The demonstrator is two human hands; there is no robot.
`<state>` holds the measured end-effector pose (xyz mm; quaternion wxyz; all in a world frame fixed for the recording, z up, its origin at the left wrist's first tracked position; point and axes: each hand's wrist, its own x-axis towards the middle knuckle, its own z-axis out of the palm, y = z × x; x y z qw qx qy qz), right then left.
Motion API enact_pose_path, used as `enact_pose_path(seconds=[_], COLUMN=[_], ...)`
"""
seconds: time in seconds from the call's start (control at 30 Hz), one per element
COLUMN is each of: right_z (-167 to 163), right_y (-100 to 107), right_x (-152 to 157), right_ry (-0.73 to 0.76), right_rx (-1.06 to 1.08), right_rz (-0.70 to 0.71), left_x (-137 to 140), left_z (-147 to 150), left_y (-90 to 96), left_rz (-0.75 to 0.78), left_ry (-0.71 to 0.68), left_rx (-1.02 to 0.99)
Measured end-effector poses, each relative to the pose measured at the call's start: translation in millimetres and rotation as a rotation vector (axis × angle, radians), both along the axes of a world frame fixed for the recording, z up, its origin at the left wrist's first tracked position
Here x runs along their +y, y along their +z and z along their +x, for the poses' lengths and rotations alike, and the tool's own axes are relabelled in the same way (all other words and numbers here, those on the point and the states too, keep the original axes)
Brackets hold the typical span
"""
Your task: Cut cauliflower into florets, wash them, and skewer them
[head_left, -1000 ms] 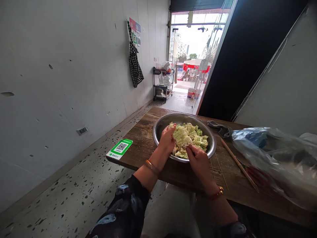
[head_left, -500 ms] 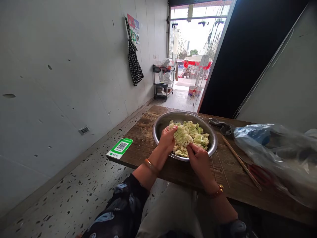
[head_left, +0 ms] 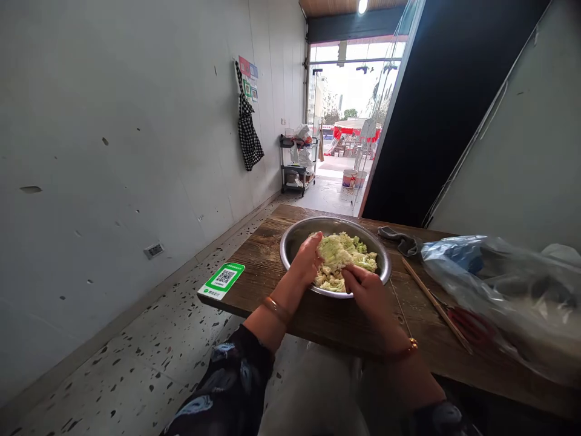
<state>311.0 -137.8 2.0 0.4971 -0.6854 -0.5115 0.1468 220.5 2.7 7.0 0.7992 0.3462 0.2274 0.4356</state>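
Note:
A wide metal bowl [head_left: 287,253] on the wooden table holds several pale green-white cauliflower pieces [head_left: 363,257]. Over its middle, my left hand [head_left: 310,257] grips a larger cauliflower floret [head_left: 333,249], thumb up along its left side. My right hand [head_left: 361,281] is closed in a pinch against the floret's lower right edge. Whatever sits between those fingertips is too small or hidden to make out. Beside my right wrist, a thin stick [head_left: 400,306] lies on the table.
Right of the bowl are a long wooden stick [head_left: 433,301], red-handled scissors [head_left: 469,324], a dark cloth [head_left: 402,239] and a large clear plastic bag [head_left: 503,284]. A green QR-code card [head_left: 222,280] lies at the table's left corner [head_left: 258,260]. A cart [head_left: 297,163] stands near the doorway.
The head view has tilted up slightly, so the scene sits lower. Both hands stay over the bowl with the floret. Two thin sticks showed by my right wrist before; one shows now.

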Motion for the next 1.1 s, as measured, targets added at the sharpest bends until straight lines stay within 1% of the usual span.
enact_pose_path(seconds=[0.1,0.17,0.23,0.33,0.4,0.43,0.5,0.6,0.67,0.73,0.8,0.9,0.93,1.0,1.03,1.1], right_z=[3,6,9,10,10,10,11,14,14,14,13,19,23,36,45,62], right_y=[2,-2,-7,-9,-8,-7,-6,-6,-5,-2,3,9,9,1,-7,-29], right_x=[2,8,16,24,24,23,19,14,13,14,14,3,-4,-23,-34,-56], right_ry=[-0.082,-0.129,-0.149,-0.163,-0.182,-0.195,-0.209,-0.181,-0.15,-0.113,-0.063,-0.029,-0.051,-0.161,-0.236,-0.38], right_rx=[0.203,0.321,0.41,0.532,0.635,0.672,0.692,0.632,0.618,0.644,0.688,0.665,0.628,0.553,0.526,0.503], right_rz=[0.101,0.199,0.29,0.381,0.405,0.399,0.362,0.308,0.311,0.336,0.366,0.34,0.315,0.269,0.254,0.243], left_x=[0,-4,-15,-39,-55,-61,-70,-75,-76,-76,-74,-60,-51,-30,-17,10], left_z=[-6,-11,-16,-18,-15,-12,-5,4,7,7,5,-3,-6,-13,-16,-22], left_y=[0.9,2.4,6.0,12.7,14.3,13.5,9.4,2.2,1.5,5.8,14.1,27.5,30.6,33.1,32.5,28.0], left_rz=[0.101,0.237,0.43,0.724,0.858,0.89,0.867,0.716,0.623,0.571,0.568,0.597,0.616,0.666,0.698,0.788], left_ry=[0.06,0.06,-0.011,-0.177,-0.269,-0.296,-0.322,-0.374,-0.424,-0.457,-0.432,-0.32,-0.284,-0.211,-0.166,-0.09], left_rx=[0.128,0.218,0.305,0.457,0.543,0.554,0.516,0.398,0.325,0.271,0.263,0.349,0.394,0.481,0.523,0.636])
